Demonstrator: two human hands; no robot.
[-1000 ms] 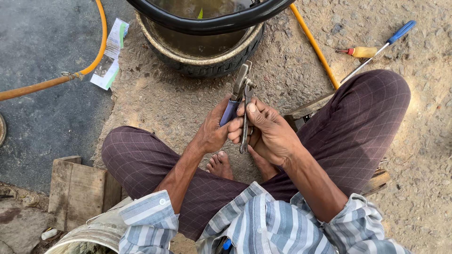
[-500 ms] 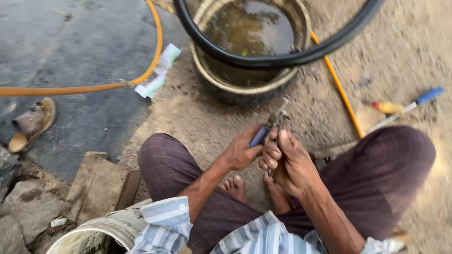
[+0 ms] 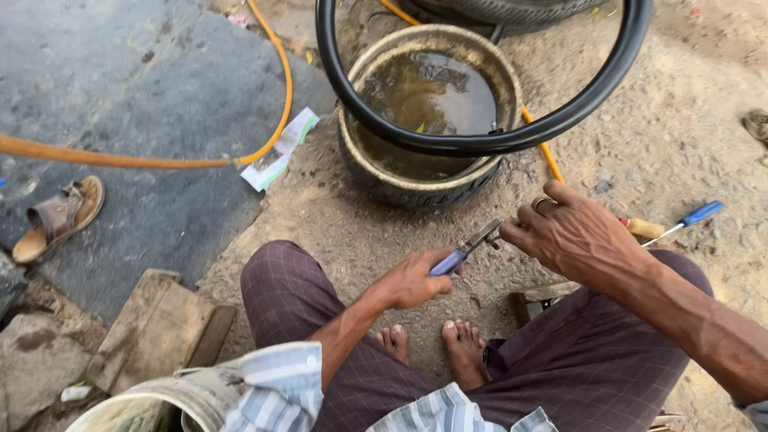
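While the left hand [image 3: 412, 278] grips the blue-handled pliers [image 3: 466, 250] with closed fingers, the right hand [image 3: 570, 232] pinches something small, unclear, at their tip. At twelve o'clock, a black inner tube [image 3: 480, 142] rests over a water basin [image 3: 376, 172].

sandy ground [image 3: 336, 216], water basin [image 3: 376, 164], 1 sandal [image 3: 56, 220], screwdriver [image 3: 684, 222], orange hose [image 3: 144, 158]

Two screwdrivers [image 3: 688, 222], one sandal [image 3: 56, 219].

Glossy black rubber tube [image 3: 480, 142], metal pliers [image 3: 468, 250], rough sandy ground [image 3: 688, 136]
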